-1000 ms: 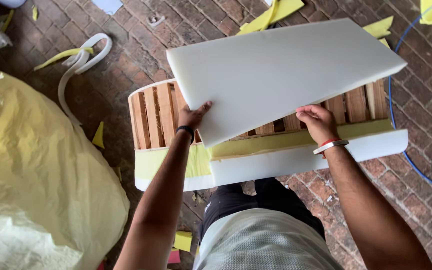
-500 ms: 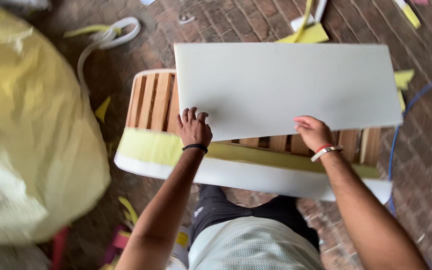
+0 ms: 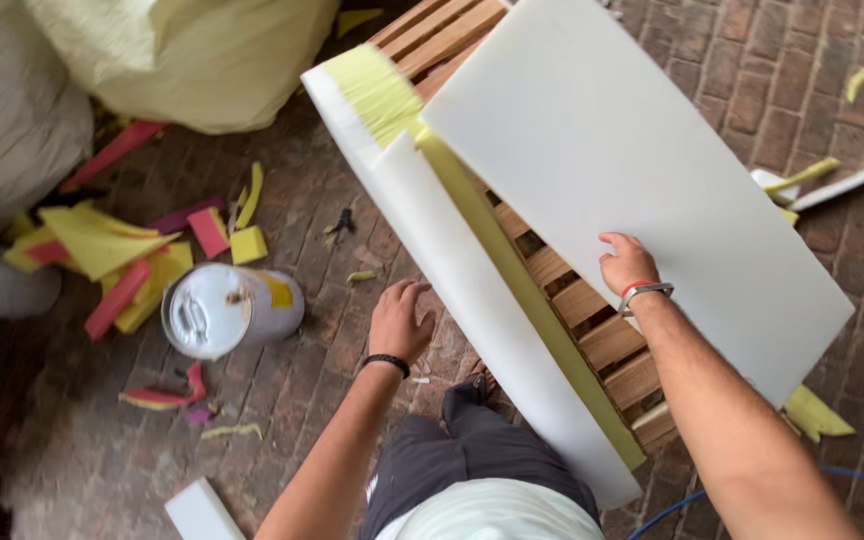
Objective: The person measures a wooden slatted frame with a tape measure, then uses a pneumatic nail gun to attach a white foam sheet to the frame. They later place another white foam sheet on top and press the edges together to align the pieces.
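One white foam sheet (image 3: 642,190) is lying on one slatted wooden frame (image 3: 592,320), its top edge cut off. The right hand (image 3: 627,262) is pressing it flat, gripping nothing; the left hand (image 3: 399,322) is hanging open near one paint can (image 3: 227,308).

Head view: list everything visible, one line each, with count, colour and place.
foam sheet: one, white, lying on the slatted frame, right of centre
slatted frame: one, brown wood, edged with white and yellow foam, centre
metal can: one, silver with a yellow label, on the floor at left
foam scraps: many, yellow, red and pink, on the floor at left
stuffed bags: two, pale yellow and grey, top left
brick floor: reddish brown, all around
left hand: bare, black wristband, above the floor
right hand: red and silver wristbands, fingers on the foam sheet
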Action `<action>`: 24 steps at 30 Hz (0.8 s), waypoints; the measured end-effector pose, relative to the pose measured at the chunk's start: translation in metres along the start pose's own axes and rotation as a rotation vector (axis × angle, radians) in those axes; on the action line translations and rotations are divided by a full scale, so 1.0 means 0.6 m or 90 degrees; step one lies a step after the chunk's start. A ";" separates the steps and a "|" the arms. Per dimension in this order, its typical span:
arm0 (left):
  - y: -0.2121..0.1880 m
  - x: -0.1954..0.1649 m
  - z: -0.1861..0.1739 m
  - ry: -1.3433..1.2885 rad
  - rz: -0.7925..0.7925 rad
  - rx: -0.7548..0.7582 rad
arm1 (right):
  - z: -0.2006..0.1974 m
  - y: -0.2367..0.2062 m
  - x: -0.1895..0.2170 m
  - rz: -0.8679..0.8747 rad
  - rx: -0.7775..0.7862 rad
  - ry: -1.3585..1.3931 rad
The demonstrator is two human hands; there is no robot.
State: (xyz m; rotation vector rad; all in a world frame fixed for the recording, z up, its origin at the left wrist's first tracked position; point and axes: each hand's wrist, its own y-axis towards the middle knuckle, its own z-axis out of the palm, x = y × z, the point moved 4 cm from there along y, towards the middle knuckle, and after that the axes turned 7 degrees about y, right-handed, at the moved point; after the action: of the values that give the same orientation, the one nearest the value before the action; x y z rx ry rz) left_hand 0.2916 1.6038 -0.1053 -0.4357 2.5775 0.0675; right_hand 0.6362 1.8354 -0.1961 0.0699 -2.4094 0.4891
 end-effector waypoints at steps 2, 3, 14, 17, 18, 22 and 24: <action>-0.053 0.013 -0.001 -0.015 -0.037 -0.019 | 0.005 0.008 0.004 -0.037 -0.011 -0.032; -0.081 0.017 -0.002 -0.018 -0.059 -0.032 | 0.011 0.012 0.006 -0.060 -0.012 -0.045; -0.397 -0.068 0.104 -0.020 -0.174 -0.065 | 0.049 0.002 -0.011 -0.250 0.068 -0.087; -0.484 -0.106 0.166 -0.086 -0.290 -0.028 | 0.057 0.001 -0.014 -0.269 0.110 -0.131; -0.514 -0.120 0.188 -0.117 -0.341 -0.003 | 0.058 0.002 -0.012 -0.275 0.117 -0.152; -0.598 -0.188 0.236 -0.148 -0.324 -0.067 | 0.056 0.012 -0.004 -0.271 0.164 -0.218; -0.626 -0.215 0.254 -0.184 -0.376 -0.067 | 0.052 0.011 0.006 -0.256 0.197 -0.278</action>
State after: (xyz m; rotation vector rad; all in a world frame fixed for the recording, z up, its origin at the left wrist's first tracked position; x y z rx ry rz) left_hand 0.5905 1.3060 -0.1586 -1.1186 2.0802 0.0519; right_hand 0.6133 1.8304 -0.2178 0.8571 -2.6124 0.7036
